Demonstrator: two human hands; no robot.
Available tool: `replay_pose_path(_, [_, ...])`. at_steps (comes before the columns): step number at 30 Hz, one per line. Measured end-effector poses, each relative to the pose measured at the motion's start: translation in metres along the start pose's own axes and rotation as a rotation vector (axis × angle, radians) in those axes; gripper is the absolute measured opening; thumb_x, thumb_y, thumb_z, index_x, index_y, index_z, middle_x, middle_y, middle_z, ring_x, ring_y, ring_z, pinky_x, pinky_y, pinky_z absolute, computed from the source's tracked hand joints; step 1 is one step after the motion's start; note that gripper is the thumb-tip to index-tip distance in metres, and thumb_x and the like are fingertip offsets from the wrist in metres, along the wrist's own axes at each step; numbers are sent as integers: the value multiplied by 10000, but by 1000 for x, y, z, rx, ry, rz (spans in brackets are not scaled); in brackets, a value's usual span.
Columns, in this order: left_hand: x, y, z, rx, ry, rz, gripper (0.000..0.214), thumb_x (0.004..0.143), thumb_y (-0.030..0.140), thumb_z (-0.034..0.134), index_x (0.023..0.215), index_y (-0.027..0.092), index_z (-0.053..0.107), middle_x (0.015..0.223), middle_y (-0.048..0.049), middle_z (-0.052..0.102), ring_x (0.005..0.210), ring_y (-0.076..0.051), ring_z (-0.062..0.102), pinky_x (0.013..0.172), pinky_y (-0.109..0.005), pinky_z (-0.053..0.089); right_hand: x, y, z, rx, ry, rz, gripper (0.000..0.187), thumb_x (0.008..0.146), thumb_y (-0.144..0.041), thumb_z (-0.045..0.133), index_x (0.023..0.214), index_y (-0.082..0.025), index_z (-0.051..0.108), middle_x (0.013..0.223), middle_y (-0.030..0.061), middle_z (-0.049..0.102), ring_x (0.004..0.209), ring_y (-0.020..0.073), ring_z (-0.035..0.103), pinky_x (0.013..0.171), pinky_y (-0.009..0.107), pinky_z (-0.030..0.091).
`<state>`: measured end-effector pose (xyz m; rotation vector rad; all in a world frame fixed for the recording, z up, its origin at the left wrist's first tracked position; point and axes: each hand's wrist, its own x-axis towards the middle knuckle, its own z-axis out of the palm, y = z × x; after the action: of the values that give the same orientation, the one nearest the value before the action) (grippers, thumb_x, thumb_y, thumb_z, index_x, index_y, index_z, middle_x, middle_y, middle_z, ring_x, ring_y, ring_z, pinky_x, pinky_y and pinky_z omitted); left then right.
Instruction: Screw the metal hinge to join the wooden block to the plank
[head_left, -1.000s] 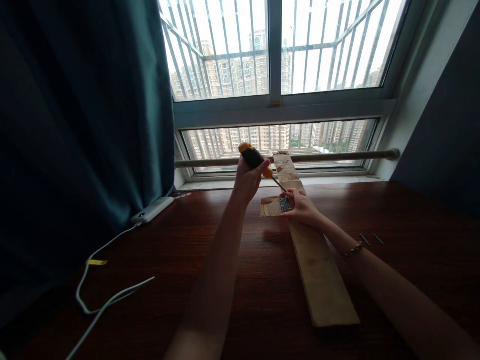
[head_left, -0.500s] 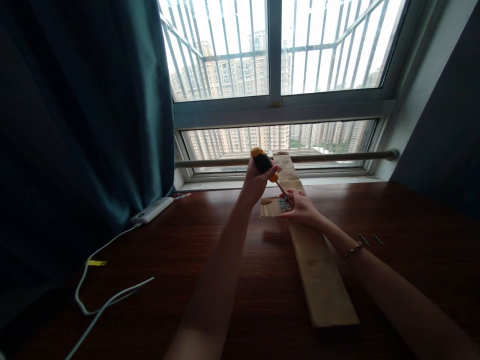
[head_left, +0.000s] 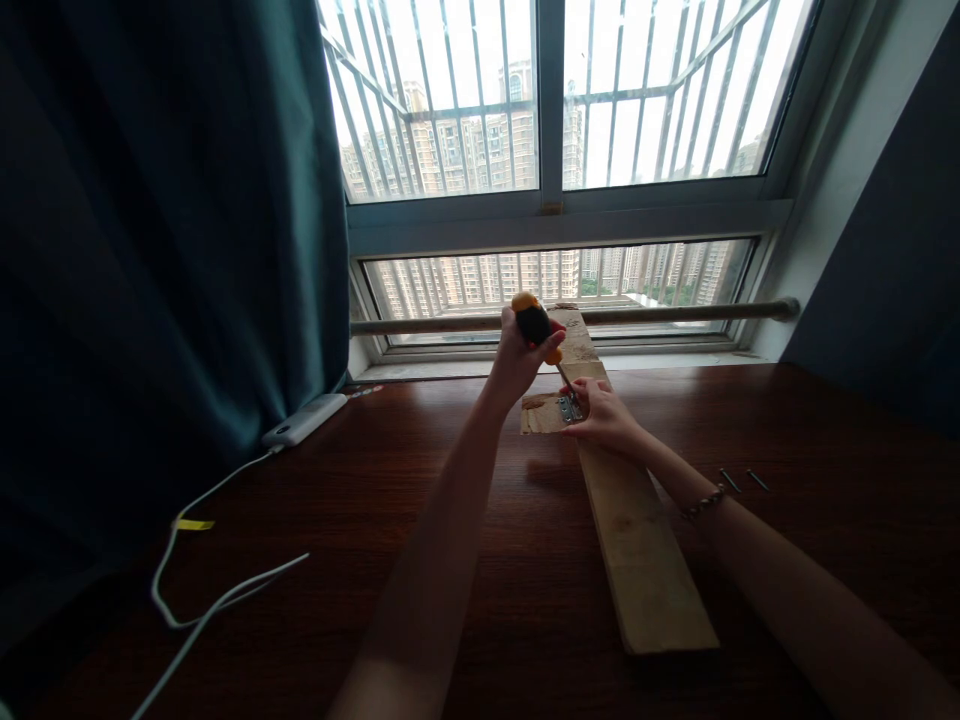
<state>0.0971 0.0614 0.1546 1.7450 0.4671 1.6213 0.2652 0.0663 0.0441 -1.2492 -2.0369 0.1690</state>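
My left hand is wrapped round the black and yellow handle of a screwdriver. The tool tilts, its shaft running down to the right toward a metal hinge. With thumb and fingers closed about that hinge, my right hand covers its right side and the screwdriver's tip; whether a screw is there I cannot tell. The hinge lies over a short wood piece that sticks out to the left of a long wooden board.
Two loose screws lie on the dark wooden tabletop, right of the board. At the left, a white power strip and its cable lie beside a dark curtain. A barred window and a rail stand behind.
The screwdriver's handle and my left hand have shifted slightly to the right, making the tool steeper. My right hand, the hinge and the board look the same.
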Motion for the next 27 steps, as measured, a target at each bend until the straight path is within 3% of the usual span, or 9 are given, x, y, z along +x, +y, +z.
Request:
replay_pose_path(17, [-1, 2, 0, 8, 3, -18, 353, 619, 221, 714, 888, 177, 489, 844, -25, 596, 816, -176, 599, 729, -327, 476, -1, -1, 0, -15, -1, -13, 705, 517, -385, 754, 1145, -172, 514, 1147, 86, 528, 1074, 269, 445, 899, 370, 404])
replay_pose_path(23, [-1, 0, 4, 11, -82, -52, 412, 593, 238, 742, 871, 170, 446, 813, -44, 643, 777, -177, 626, 738, -339, 489, 0, 1, 0, -22, -9, -14, 721, 520, -397, 750, 1162, -177, 506, 1160, 82, 526, 1097, 273, 426, 906, 372, 404])
replay_pose_path(27, [-2, -7, 4, 90, -8, -34, 482, 543, 284, 777, 876, 182, 444, 777, -30, 645, 745, -189, 635, 675, -323, 505, 0, 2, 1, -29, -8, -17, 705, 523, -404, 747, 1155, -192, 519, 1172, 81, 516, 1108, 280, 427, 921, 384, 394])
